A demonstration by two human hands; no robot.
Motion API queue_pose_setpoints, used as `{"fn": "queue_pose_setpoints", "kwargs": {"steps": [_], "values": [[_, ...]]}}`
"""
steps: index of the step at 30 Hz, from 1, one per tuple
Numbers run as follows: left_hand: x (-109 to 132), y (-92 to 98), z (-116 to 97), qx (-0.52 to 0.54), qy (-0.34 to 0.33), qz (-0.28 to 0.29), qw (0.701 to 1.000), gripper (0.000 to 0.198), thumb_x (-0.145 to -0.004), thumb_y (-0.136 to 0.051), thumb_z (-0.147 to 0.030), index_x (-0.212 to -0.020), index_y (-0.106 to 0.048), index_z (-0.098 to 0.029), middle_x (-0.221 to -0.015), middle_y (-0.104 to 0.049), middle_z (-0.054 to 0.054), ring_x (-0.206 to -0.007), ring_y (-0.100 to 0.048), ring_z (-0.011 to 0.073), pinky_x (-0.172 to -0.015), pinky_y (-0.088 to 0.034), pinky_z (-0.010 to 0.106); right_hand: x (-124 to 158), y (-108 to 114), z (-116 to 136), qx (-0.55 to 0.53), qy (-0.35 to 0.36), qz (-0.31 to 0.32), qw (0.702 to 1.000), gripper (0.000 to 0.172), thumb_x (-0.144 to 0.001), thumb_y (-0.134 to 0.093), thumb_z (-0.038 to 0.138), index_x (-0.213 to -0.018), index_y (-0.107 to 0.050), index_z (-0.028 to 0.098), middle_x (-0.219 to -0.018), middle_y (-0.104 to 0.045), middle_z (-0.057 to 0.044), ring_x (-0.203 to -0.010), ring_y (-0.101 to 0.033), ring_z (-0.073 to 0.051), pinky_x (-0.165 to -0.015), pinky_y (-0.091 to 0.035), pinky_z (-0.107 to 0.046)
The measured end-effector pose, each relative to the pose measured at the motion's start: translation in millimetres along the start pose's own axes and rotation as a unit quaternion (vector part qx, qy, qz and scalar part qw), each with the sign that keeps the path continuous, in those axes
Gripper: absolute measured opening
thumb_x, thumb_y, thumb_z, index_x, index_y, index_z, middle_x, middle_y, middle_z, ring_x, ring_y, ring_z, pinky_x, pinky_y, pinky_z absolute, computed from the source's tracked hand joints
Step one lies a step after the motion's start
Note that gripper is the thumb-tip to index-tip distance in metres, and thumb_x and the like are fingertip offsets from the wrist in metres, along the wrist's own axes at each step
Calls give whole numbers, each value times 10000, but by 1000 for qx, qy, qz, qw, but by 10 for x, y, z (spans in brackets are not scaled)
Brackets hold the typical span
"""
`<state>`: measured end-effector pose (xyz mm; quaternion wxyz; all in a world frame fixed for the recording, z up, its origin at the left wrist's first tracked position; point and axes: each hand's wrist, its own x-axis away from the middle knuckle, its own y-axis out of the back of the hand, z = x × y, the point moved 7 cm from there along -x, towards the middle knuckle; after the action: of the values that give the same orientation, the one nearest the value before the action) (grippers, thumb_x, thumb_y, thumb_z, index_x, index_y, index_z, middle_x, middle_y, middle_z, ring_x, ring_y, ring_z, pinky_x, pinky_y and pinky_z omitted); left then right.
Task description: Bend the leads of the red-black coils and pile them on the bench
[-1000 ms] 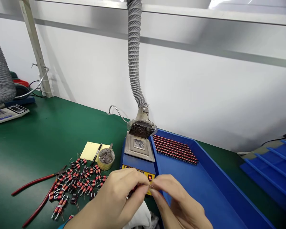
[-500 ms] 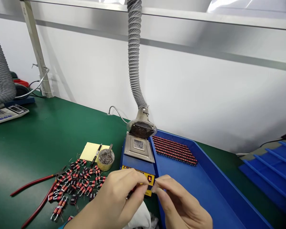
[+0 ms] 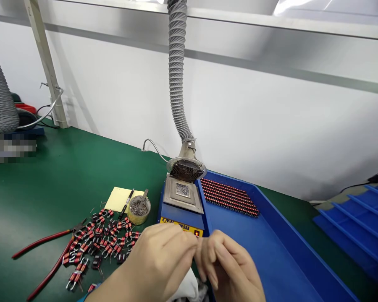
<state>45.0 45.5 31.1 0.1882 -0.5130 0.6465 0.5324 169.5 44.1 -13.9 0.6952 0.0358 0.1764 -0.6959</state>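
My left hand point(image 3: 164, 258) is closed in a pinch, knuckles toward me. A bit of red and black showed between its fingers a moment ago, like one of the small wire-wound coils; now the fingers hide it. My right hand point(image 3: 231, 266) meets it fingertip to fingertip, its fingers curled; whatever they grip is hidden. Both hands are in front of a blue solder pot point(image 3: 182, 216) with a square metal top. Left of them lies a loose pile of red-and-black coils point(image 3: 105, 237) with wire ends. Red-handled pliers point(image 3: 50, 241) touch the pile's left side.
A blue tray point(image 3: 255, 247) on the right holds neat rows of coils point(image 3: 228, 197). A fume hose point(image 3: 177, 79) hangs over the pot. Behind the pile are a round tub point(image 3: 139, 212), a pen point(image 3: 126, 203) and a yellow paper pad point(image 3: 116, 199). White cloth point(image 3: 187, 287) shows beneath my hands.
My right hand has shifted slightly left and turned, its fingers curling closer against my left fingertips. The left hand stays nearly in place. The view has moved a little.
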Motion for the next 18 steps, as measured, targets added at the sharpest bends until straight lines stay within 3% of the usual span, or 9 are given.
{"fn": "queue_pose_setpoints", "kwargs": {"steps": [3,5,7,8,10,13,15,18], "values": [[-15,5,102,116,89,22,989,180,-952,-436,-100,-848,-564,-172,-739,-660,5,-648,-613,110,-623,-456,171,13,25,225,139,154,-17,978,78,-901,-641,214,-846,-695,222,-691,-647,-15,-668,-592,-151,-622,-472,-249],[-13,-12,125,144,108,31,983,170,-947,-452,-103,-840,-563,-174,-739,-660,-2,-648,-617,103,-616,-453,159,57,-25,316,230,235,-14,944,238,-866,-639,69,-1001,-700,256,-829,-694,-20,-777,-628,-165,-697,-498,-260],[-9,-26,99,112,77,27,990,192,-960,-426,-113,-843,-569,-167,-720,-651,7,-629,-601,115,-602,-450,181,93,-69,335,278,271,-22,921,236,-883,-585,38,-964,-685,236,-829,-681,-23,-778,-622,-162,-701,-489,-261],[-5,-34,70,80,47,22,995,220,-967,-400,-114,-835,-570,-161,-694,-636,10,-600,-576,122,-575,-438,201,91,-63,312,283,259,-36,923,187,-909,-558,69,-879,-668,218,-773,-651,-18,-726,-599,-150,-666,-470,-251],[11,-59,12,12,-8,17,1000,272,-965,-361,-103,-798,-568,-155,-630,-592,9,-538,-507,135,-521,-396,241,40,-17,170,235,163,-55,957,266,-964,-513,190,-707,-583,198,-649,-555,2,-601,-520,-125,-575,-418,-238],[14,-64,14,16,-7,19,1000,266,-951,-376,-85,-768,-551,-165,-618,-580,-5,-529,-486,128,-525,-392,242,-22,-38,-73,55,7,-6,998,391,-996,-456,342,-634,-510,205,-530,-462,31,-500,-448,-118,-527,-413,-243],[-2,-27,69,84,46,17,995,214,-943,-418,-90,-796,-551,-171,-677,-620,-12,-584,-546,111,-582,-431,201,-35,-40,-18,7,39,12,999,368,-990,-470,351,-658,-547,211,-534,-506,24,-533,-508,-134,-573,-464,-258],[-12,1,155,155,135,31,978,169,-926,-469,-114,-801,-557,-186,-723,-642,-27,-644,-601,97,-620,-449,157,3,0,204,123,179,-5,976,93,-922,-609,219,-859,-675,232,-741,-662,-9,-744,-629,-160,-698,-514,-264]]}}
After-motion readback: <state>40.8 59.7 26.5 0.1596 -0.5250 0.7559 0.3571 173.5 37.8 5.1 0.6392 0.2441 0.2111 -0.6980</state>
